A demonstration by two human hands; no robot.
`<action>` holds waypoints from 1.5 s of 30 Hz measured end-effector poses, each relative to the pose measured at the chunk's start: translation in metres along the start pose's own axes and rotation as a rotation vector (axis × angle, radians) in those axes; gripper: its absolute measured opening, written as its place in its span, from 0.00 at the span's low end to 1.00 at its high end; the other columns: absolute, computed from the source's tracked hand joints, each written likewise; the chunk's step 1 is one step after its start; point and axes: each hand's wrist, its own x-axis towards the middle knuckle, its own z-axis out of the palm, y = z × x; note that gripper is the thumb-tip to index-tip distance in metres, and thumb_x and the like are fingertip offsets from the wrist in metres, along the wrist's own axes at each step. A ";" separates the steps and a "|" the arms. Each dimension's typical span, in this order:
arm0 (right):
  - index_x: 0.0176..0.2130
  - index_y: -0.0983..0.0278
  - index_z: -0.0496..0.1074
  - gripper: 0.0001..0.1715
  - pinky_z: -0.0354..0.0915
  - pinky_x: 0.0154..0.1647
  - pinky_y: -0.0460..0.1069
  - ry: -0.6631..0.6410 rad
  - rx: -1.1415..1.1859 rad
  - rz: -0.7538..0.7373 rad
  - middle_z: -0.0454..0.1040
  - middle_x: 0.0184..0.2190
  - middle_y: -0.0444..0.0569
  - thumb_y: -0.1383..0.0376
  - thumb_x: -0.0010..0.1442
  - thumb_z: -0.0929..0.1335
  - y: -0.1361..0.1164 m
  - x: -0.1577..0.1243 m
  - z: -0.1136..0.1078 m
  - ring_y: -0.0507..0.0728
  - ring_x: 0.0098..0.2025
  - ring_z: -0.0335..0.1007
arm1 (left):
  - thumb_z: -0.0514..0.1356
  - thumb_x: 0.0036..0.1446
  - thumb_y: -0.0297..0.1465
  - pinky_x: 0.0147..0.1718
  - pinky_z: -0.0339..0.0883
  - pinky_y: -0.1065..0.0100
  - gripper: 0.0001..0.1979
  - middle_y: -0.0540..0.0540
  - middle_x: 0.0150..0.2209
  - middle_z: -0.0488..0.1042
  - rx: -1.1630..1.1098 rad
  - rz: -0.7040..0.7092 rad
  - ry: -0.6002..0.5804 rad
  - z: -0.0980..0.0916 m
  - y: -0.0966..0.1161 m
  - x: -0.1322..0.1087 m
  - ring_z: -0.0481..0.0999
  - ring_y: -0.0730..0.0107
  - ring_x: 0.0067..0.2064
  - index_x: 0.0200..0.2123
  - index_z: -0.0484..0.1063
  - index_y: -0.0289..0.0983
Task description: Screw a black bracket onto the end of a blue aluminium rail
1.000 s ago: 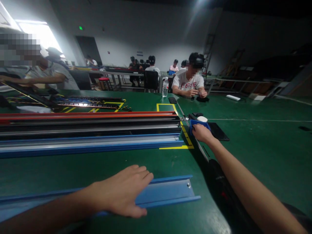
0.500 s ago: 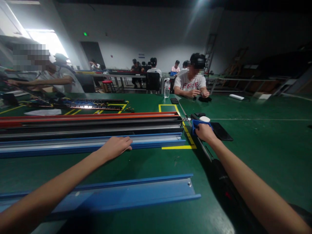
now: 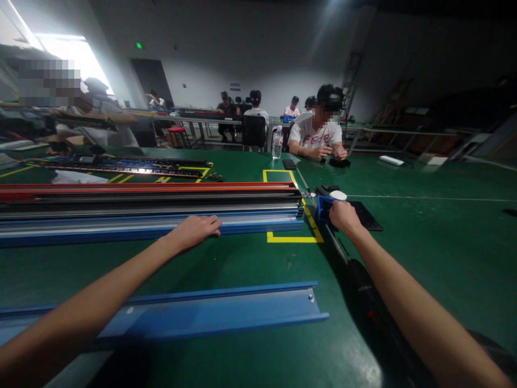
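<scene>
My left hand (image 3: 196, 229) is closed over the near edge of a long blue channel rail (image 3: 258, 225), thumb on the near side. That rail lies against black rails (image 3: 242, 203) and a red rail (image 3: 226, 185). My right hand (image 3: 345, 216) is at a small blue open box (image 3: 323, 209). Its fingers are bent inward at the box's right side, and their tips are hidden. A second blue channel rail (image 3: 226, 311) lies apart on the near side of the table, with a small screw (image 3: 311, 298) at its right end.
Beside the blue box are a white round object (image 3: 338, 195) and a black flat pad (image 3: 365, 215). A black tool-like shape (image 3: 361, 280) lies under my right forearm. Yellow tape (image 3: 294, 240) marks the green table. Co-workers (image 3: 319, 129) sit across, near a water bottle (image 3: 277, 143).
The farther blue rail has shifted away from me, closer to the black rails, with my left hand on it. My right hand has moved slightly right at the blue box.
</scene>
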 end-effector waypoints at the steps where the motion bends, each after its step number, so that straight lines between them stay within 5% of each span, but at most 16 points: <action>1: 0.56 0.66 0.72 0.20 0.73 0.52 0.58 0.022 0.012 0.002 0.74 0.54 0.55 0.58 0.70 0.70 0.001 -0.001 -0.003 0.60 0.51 0.75 | 0.54 0.72 0.38 0.31 0.68 0.70 0.12 0.44 0.37 0.76 0.008 0.002 -0.005 -0.001 0.000 0.000 0.79 0.66 0.36 0.39 0.71 0.37; 6: 0.51 0.76 0.75 0.18 0.65 0.56 0.60 0.166 0.117 -0.024 0.73 0.52 0.73 0.69 0.71 0.61 0.002 -0.009 -0.033 0.71 0.56 0.71 | 0.53 0.70 0.29 0.32 0.69 0.64 0.09 0.37 0.40 0.77 0.041 -0.010 -0.018 -0.025 0.024 -0.001 0.79 0.57 0.38 0.41 0.73 0.33; 10: 0.54 0.74 0.74 0.23 0.65 0.53 0.58 0.155 0.308 -0.139 0.75 0.51 0.68 0.66 0.70 0.58 -0.010 -0.018 -0.059 0.71 0.56 0.69 | 0.52 0.72 0.39 0.38 0.71 0.60 0.16 0.38 0.41 0.77 -0.044 0.015 -0.036 -0.074 0.098 -0.009 0.77 0.55 0.42 0.44 0.75 0.34; 13: 0.50 0.70 0.76 0.22 0.69 0.41 0.52 -0.092 0.501 -0.319 0.79 0.38 0.56 0.60 0.68 0.61 -0.031 -0.032 -0.063 0.62 0.41 0.75 | 0.43 0.73 0.48 0.42 0.72 0.54 0.29 0.35 0.46 0.78 -0.243 0.081 -0.055 -0.097 0.171 -0.020 0.77 0.52 0.46 0.51 0.76 0.35; 15: 0.44 0.69 0.78 0.19 0.71 0.38 0.50 -0.305 0.606 -0.431 0.78 0.34 0.51 0.59 0.64 0.64 -0.048 -0.045 -0.054 0.57 0.35 0.75 | 0.42 0.67 0.59 0.41 0.71 0.49 0.40 0.30 0.48 0.78 -0.306 0.106 -0.062 -0.095 0.212 -0.025 0.76 0.46 0.47 0.54 0.75 0.32; 17: 0.37 0.68 0.79 0.16 0.71 0.35 0.49 -0.506 0.660 -0.506 0.77 0.30 0.49 0.58 0.59 0.68 -0.064 -0.056 -0.038 0.56 0.31 0.74 | 0.43 0.60 0.67 0.44 0.71 0.47 0.51 0.23 0.55 0.75 -0.284 0.111 -0.006 -0.084 0.238 -0.026 0.74 0.40 0.53 0.61 0.71 0.26; 19: 0.35 0.68 0.79 0.15 0.70 0.30 0.48 -0.652 0.693 -0.533 0.76 0.28 0.48 0.59 0.56 0.69 -0.075 -0.063 -0.020 0.54 0.28 0.72 | 0.46 0.63 0.64 0.46 0.70 0.51 0.49 0.25 0.60 0.72 -0.213 0.053 0.057 -0.071 0.247 -0.024 0.72 0.43 0.57 0.65 0.66 0.26; 23: 0.34 0.68 0.78 0.14 0.67 0.27 0.47 -0.777 0.750 -0.511 0.75 0.27 0.47 0.59 0.54 0.69 -0.075 -0.063 0.009 0.53 0.25 0.69 | 0.51 0.65 0.59 0.46 0.69 0.54 0.43 0.31 0.56 0.75 -0.169 -0.027 0.080 -0.063 0.237 -0.015 0.74 0.49 0.52 0.63 0.68 0.27; 31: 0.34 0.66 0.75 0.12 0.58 0.22 0.45 -0.794 0.814 -0.424 0.70 0.22 0.43 0.58 0.56 0.69 -0.048 -0.054 0.024 0.50 0.21 0.64 | 0.58 0.63 0.54 0.45 0.72 0.50 0.31 0.36 0.43 0.79 -0.192 0.048 -0.080 -0.083 0.210 -0.016 0.77 0.48 0.45 0.49 0.76 0.29; 40: 0.36 0.65 0.73 0.10 0.61 0.23 0.45 -0.840 0.849 -0.467 0.72 0.28 0.44 0.60 0.57 0.70 -0.051 -0.058 0.026 0.49 0.23 0.66 | 0.68 0.56 0.42 0.64 0.57 0.36 0.38 0.25 0.64 0.69 -0.364 -0.097 -0.579 -0.109 0.127 -0.044 0.69 0.34 0.65 0.66 0.68 0.31; 45: 0.36 0.65 0.73 0.16 0.59 0.23 0.45 -0.828 0.837 -0.489 0.72 0.29 0.45 0.54 0.61 0.70 -0.052 -0.060 0.024 0.49 0.24 0.66 | 0.72 0.40 0.37 0.63 0.61 0.39 0.45 0.30 0.64 0.71 -0.449 -0.286 -0.649 -0.098 0.090 -0.062 0.70 0.34 0.64 0.65 0.71 0.38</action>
